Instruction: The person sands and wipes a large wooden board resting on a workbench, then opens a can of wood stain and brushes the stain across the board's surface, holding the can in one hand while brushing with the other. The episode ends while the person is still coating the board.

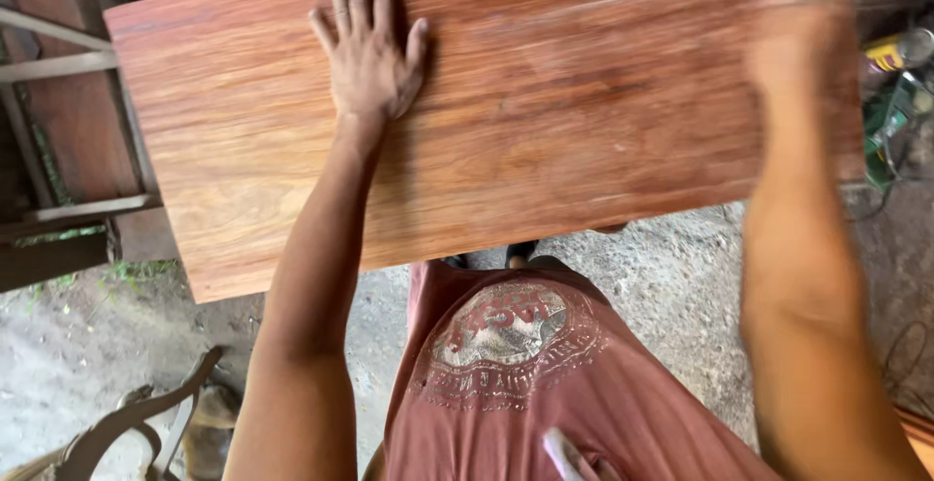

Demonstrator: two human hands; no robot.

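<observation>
A wide reddish-brown wooden board (pixel 545 121) lies flat in front of me, its grain running left to right. My left hand (pixel 368 48) rests palm down on the board's far left part, fingers spread. My right hand (pixel 803 19) is over the board's far right end, blurred by motion; I cannot tell whether it holds anything. Both forearms reach out over the board from below.
A metal frame (pixel 68 131) stands at the left beside the board. Green and yellow tools with cables (pixel 895 102) lie at the right on the concrete floor (pixel 662 286). A carved wooden piece (pixel 146 413) sits at the lower left.
</observation>
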